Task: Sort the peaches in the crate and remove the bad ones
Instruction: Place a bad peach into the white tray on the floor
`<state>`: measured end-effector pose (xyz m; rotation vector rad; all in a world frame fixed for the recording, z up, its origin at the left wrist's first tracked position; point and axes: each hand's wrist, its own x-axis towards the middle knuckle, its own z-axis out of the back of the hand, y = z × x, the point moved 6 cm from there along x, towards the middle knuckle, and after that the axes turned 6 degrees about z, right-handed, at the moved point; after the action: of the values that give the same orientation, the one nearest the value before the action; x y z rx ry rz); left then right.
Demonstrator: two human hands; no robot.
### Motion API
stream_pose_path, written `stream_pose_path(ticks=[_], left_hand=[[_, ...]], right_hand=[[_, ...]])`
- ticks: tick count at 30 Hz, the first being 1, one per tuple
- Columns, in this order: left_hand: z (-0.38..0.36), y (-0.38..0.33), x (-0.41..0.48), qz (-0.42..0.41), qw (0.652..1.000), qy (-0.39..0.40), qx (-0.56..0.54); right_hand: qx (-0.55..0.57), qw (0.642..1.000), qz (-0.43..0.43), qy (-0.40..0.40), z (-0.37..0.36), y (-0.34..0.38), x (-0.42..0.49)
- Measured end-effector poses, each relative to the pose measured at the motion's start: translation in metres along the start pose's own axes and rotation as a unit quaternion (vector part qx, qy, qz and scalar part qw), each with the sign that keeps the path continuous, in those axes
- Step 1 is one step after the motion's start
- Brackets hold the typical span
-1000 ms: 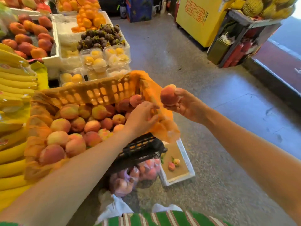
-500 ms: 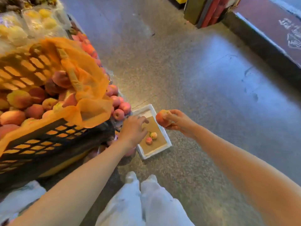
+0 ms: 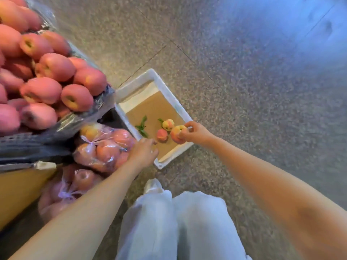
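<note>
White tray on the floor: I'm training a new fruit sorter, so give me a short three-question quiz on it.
1. True or false: the right grip holds a peach at the white tray.
2. How many other peaches lie in the tray? A one, B two, C five.
3. Fill in: the left grip holds ___.
Key: 1 true; 2 B; 3 nothing.

no readable text, labels or numbers anywhere
</note>
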<state>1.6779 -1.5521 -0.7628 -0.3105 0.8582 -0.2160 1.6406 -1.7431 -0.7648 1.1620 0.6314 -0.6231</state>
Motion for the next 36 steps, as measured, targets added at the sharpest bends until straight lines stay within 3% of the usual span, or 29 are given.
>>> stream_pose_path(ticks=[9,19,26,36], left_hand=[[-0.139,0.084,0.150,0.039,0.992,0.021,0.117],[-0.176,0.104,0.176,0.028,0.983,-0.041,0.176],[-0.130,0.069,0.127,0.037,0.995,-0.012,0.095],[0.015,-0.055,-0.064,-0.018,0.997,-0.074,0.020]], right_hand=[[-0.161,0.986,-0.008,0.036,-0.051,-0.119,0.167],[-0.280,0.959,-0.009,0.032,-0.070,-0.159,0.229],[-0.215,0.976,-0.001,-0.020,-0.050,-0.129,0.169],[-0.114,0.992,0.046,-0.016,0.014,0.010,-0.048]])
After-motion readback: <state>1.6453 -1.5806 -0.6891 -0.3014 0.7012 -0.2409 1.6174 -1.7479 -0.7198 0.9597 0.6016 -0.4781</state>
